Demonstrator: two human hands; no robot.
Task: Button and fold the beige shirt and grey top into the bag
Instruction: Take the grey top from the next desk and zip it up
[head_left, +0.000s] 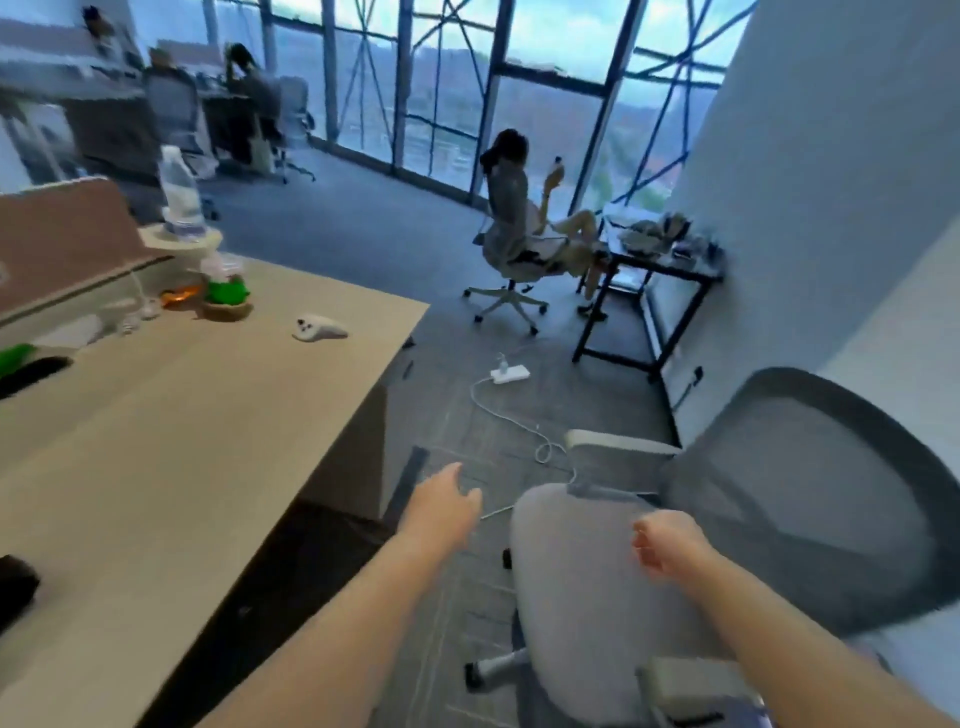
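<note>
Neither the beige shirt, the grey top nor the bag shows in the head view. My left hand (448, 505) reaches forward over the floor beside the wooden table (171, 441), fingers relaxed and holding nothing. My right hand (667, 542) hovers above the seat of a grey office chair (587, 587), its fingers loosely curled with nothing in them. The picture is blurred by motion.
A white controller (318, 328), a green toy in a bowl (226, 296) and a water bottle (179, 195) stand on the table's far part. A power strip (510, 372) and its cable lie on the floor. A person sits on a chair (511, 244) by a black desk (654, 270).
</note>
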